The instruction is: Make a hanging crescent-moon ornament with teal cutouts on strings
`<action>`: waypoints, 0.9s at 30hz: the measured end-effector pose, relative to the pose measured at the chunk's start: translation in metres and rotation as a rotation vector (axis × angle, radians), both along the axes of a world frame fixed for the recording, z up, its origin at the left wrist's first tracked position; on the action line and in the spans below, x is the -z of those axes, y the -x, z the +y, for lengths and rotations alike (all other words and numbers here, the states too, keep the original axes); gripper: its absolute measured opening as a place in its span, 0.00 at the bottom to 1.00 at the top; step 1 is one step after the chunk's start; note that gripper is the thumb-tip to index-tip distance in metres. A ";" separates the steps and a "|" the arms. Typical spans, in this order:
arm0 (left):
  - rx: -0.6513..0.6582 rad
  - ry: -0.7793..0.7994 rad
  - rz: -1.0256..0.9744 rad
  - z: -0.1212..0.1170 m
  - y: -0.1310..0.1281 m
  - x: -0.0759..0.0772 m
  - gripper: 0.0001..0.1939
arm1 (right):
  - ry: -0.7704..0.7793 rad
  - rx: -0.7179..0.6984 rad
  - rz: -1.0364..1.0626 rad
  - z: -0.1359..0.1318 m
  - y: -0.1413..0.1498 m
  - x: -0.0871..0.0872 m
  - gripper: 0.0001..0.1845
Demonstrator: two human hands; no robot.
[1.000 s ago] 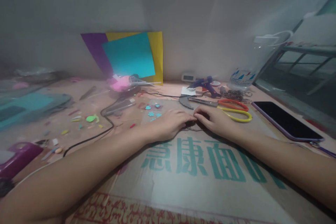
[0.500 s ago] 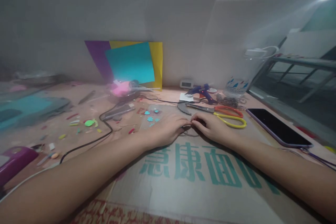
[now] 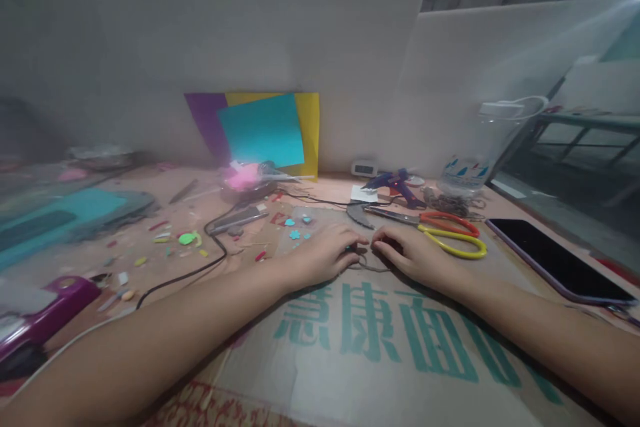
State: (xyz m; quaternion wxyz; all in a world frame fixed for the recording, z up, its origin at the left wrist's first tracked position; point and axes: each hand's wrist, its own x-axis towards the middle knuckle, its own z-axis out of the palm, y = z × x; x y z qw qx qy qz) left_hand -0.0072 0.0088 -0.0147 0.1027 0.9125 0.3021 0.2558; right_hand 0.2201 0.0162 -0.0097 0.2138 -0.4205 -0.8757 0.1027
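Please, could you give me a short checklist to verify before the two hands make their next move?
1. Thin grey cord near both hands: ok, it lies close by their fingers.
2. Left hand holding its piece firmly: cannot tell, its fingers hide the grip.
3. Right hand well away from the metal scissors with red and yellow handles: not ok, they lie just beyond it.
4. Blue glue gun cool: cannot tell, though a small red light shows.
5. Clear plastic bottle with white lid upright: ok.
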 end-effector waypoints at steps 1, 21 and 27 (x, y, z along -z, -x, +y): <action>0.005 -0.004 -0.007 0.000 0.000 0.000 0.12 | 0.001 0.000 0.000 0.001 0.000 0.000 0.12; -0.105 0.221 -0.462 -0.018 -0.008 -0.014 0.15 | 0.059 0.084 0.361 -0.023 0.015 -0.011 0.11; -0.086 0.157 -0.458 -0.024 -0.009 -0.016 0.16 | 0.062 0.058 0.375 -0.032 0.022 -0.016 0.07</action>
